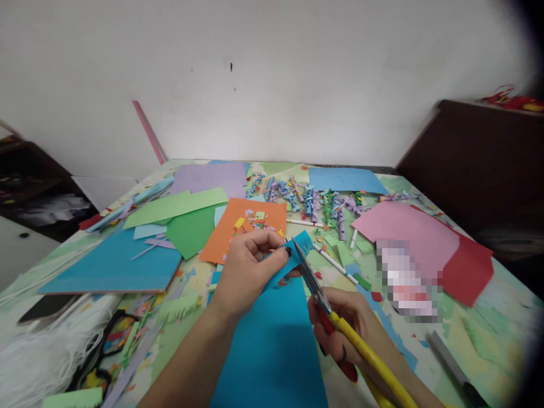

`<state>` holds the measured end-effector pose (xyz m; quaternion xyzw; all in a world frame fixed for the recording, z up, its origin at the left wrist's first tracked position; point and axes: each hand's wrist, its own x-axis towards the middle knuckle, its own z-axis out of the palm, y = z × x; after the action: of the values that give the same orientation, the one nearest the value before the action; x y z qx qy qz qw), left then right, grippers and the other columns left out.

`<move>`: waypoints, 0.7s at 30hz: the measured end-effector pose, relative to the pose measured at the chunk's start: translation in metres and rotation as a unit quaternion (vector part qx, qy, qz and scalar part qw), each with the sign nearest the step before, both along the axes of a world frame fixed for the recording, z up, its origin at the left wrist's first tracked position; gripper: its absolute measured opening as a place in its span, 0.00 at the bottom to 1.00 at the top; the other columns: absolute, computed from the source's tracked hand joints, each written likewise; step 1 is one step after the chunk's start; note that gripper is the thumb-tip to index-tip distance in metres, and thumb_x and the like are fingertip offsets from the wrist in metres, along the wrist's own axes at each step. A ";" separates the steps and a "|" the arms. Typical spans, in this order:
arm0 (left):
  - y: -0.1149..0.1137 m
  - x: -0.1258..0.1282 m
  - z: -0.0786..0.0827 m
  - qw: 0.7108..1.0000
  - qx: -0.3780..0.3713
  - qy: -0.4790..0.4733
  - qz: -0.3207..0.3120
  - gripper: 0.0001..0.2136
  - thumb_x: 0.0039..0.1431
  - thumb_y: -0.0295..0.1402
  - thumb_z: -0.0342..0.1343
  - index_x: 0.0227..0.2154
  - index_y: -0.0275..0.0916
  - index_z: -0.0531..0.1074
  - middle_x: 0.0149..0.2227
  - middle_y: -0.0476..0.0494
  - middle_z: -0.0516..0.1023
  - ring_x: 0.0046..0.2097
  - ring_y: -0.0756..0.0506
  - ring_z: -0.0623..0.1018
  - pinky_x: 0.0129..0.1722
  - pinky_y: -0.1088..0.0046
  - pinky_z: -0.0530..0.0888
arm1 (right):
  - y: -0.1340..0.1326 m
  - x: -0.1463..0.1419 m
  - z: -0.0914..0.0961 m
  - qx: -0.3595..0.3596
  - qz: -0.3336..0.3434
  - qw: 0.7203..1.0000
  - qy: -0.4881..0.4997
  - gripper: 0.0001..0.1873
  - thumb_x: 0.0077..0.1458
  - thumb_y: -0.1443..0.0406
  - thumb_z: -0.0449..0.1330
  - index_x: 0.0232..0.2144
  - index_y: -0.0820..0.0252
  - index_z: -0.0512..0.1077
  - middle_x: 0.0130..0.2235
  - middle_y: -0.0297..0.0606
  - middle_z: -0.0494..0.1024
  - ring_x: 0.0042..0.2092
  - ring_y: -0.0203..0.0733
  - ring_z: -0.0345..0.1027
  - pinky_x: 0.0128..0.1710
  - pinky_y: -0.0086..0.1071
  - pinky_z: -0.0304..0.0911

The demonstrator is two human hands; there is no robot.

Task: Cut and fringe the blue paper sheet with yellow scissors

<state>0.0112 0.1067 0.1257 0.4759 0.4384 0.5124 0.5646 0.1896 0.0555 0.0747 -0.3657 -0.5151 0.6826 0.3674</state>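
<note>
My left hand is closed on a narrow blue paper strip whose far end is cut into a fringe. My right hand grips yellow-and-red-handled scissors, and the blades meet the strip's fringed edge just right of my left thumb. Both hands hover over a large blue paper sheet lying at the table's near edge.
Coloured sheets cover the table: blue, green, orange, purple, pink, red. Several fringed paper rolls lie at the back, white sticks in the middle, white cords at the left.
</note>
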 end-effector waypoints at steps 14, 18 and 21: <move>-0.001 -0.001 0.002 1.000 -0.016 -0.001 0.005 0.07 0.43 0.31 0.63 0.19 0.35 0.70 0.19 0.50 0.75 0.21 0.50 0.77 0.20 0.79 0.73 | 0.000 -0.005 0.003 -0.037 -0.011 0.999 0.010 0.27 0.35 0.48 0.73 0.23 0.60 0.65 0.16 0.28 0.64 0.15 0.25 0.48 0.10 0.19 0.41; -0.002 -0.002 0.000 1.000 -0.016 -0.001 0.001 0.07 0.44 0.31 0.63 0.20 0.35 0.71 0.20 0.49 0.75 0.21 0.49 0.77 0.20 0.78 0.74 | -0.001 -0.005 0.002 -0.023 -0.025 0.999 -0.003 0.24 0.38 0.52 0.72 0.23 0.60 0.64 0.16 0.27 0.63 0.17 0.27 0.50 0.14 0.20 0.45; -0.002 -0.002 -0.002 1.000 -0.011 -0.002 -0.001 0.07 0.45 0.31 0.62 0.20 0.35 0.71 0.20 0.50 0.75 0.21 0.50 0.77 0.20 0.79 0.73 | -0.002 -0.005 0.003 -0.016 -0.035 0.999 -0.014 0.24 0.37 0.53 0.73 0.22 0.61 0.65 0.17 0.26 0.60 0.18 0.27 0.49 0.16 0.21 0.45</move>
<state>0.0089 0.1049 0.1241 0.4688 0.4424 0.5082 0.5712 0.1845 0.0536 0.0773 -0.3989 -0.4965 0.6722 0.3775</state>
